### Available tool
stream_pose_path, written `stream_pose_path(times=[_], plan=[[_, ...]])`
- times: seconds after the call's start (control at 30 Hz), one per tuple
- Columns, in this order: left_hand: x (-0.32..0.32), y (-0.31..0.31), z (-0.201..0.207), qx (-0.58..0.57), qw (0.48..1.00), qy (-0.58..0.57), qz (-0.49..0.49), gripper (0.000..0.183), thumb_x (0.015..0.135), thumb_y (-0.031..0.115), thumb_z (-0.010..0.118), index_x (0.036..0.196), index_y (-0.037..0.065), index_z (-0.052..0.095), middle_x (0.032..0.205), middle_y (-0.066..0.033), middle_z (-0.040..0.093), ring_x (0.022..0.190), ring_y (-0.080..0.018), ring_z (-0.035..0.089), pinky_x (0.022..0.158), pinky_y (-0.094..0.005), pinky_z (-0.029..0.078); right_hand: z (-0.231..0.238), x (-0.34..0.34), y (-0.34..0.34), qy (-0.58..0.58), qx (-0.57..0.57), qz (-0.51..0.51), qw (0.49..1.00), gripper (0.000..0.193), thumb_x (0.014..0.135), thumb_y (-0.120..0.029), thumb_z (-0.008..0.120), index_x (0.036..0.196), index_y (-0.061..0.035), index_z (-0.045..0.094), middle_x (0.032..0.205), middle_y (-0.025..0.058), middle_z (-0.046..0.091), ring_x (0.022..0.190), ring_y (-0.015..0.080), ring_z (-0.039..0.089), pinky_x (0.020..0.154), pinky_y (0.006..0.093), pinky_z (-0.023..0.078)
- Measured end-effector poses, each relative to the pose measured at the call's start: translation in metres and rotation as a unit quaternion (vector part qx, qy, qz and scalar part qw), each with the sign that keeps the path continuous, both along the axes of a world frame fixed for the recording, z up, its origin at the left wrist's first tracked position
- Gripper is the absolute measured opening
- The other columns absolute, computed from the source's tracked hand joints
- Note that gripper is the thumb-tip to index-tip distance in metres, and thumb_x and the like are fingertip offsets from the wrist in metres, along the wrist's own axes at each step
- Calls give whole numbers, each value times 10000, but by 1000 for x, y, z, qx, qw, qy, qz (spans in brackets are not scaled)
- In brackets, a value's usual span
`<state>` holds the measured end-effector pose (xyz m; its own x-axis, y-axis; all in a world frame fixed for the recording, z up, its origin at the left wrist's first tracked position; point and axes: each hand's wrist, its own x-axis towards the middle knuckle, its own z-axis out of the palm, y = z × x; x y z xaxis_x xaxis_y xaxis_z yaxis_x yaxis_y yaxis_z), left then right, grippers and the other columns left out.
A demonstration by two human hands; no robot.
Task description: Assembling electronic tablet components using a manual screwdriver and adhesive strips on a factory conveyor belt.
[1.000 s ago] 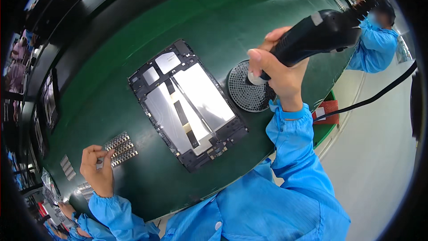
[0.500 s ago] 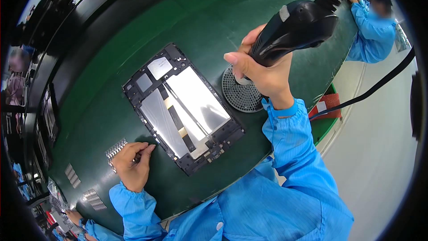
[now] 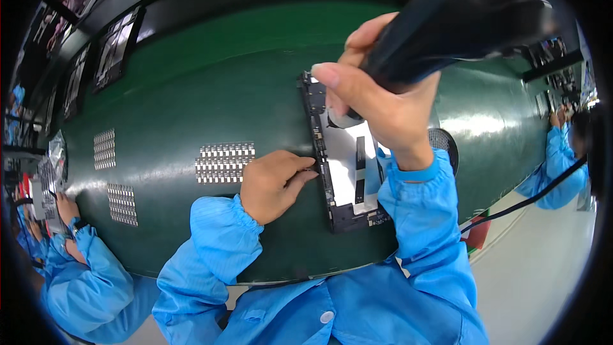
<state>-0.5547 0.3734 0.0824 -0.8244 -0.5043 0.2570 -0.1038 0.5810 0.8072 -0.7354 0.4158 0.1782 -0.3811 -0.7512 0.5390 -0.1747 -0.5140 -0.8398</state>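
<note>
My right hand is wrapped round a black hand-held tool with a pale tip. This tool is held over an opened tablet with silvery panels inside and a black frame. The hand and tool hide much of the tablet's upper and right parts. At its left edge, my left hand has thumb and forefinger pinched together close to the frame. What lies between those fingertips is too small to make out. A sheet of small metal pieces in rows lies just left of that hand.
Two more sheets of small metal pieces lie farther left on the green table. A perforated grey disc sits right of my right wrist. A co-worker's sleeve is at left, another co-worker's at right. A black cable hangs on the right.
The view has turned, so the tablet appears more upright and farther right. My right hand has brought the black tool leftward over the tablet. My left hand stays pinched by the tablet's left edge.
</note>
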Motion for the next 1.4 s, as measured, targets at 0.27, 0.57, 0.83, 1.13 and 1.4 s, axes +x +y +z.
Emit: stream_pose_path(times=[0.27, 0.57, 0.83, 1.13, 1.4], plan=[[-3, -1, 0, -77, 996, 37, -1, 155, 678, 46, 722, 828, 46, 687, 729, -66, 600, 675, -239, 602, 578, -337, 483, -16, 11, -16, -25, 62, -26, 997, 325, 731, 97, 687, 962, -2, 481, 597, 89, 565, 470, 149, 551, 475, 281, 475], [-1, -2, -3, -69, 996, 49, -4, 154, 665, 28, 718, 815, 47, 688, 720, -63, 590, 660, -236, 589, 560, -339, 474, -21, 12, -21, -64, 28, -13, 997, 289, 710, 70, 732, 901, 29, 519, 594, 55, 587, 469, 91, 559, 423, 207, 445], [2, -3, 13, 4, 993, 114, 17, 134, 716, -22, 687, 839, 22, 660, 808, -118, 652, 692, -267, 655, 583, -331, 517, -19, 14, -20, -61, 38, -10, 997, 251, 710, 61, 735, 854, 20, 534, 596, 48, 578, 481, 87, 557, 428, 210, 448], [29, 31, 25, -23, 986, 97, -131, 279, 685, -28, 592, 961, -2, 625, 1016, -143, 595, 829, -273, 635, 681, -342, 544, -19, 20, -17, 34, 69, 14, 997, 315, 728, 122, 670, 895, -26, 447, 600, 82, 557, 479, 133, 557, 451, 245, 465], [-5, 82, 4, -299, 939, 72, -157, 309, 721, 132, 635, 985, -27, 639, 1100, -165, 605, 1071, -289, 575, 971, -415, 416, 1, -3, 11, 18, -35, -90, 995, 313, 723, 27, 725, 974, 29, 538, 595, 30, 600, 476, 89, 563, 449, 189, 423]])
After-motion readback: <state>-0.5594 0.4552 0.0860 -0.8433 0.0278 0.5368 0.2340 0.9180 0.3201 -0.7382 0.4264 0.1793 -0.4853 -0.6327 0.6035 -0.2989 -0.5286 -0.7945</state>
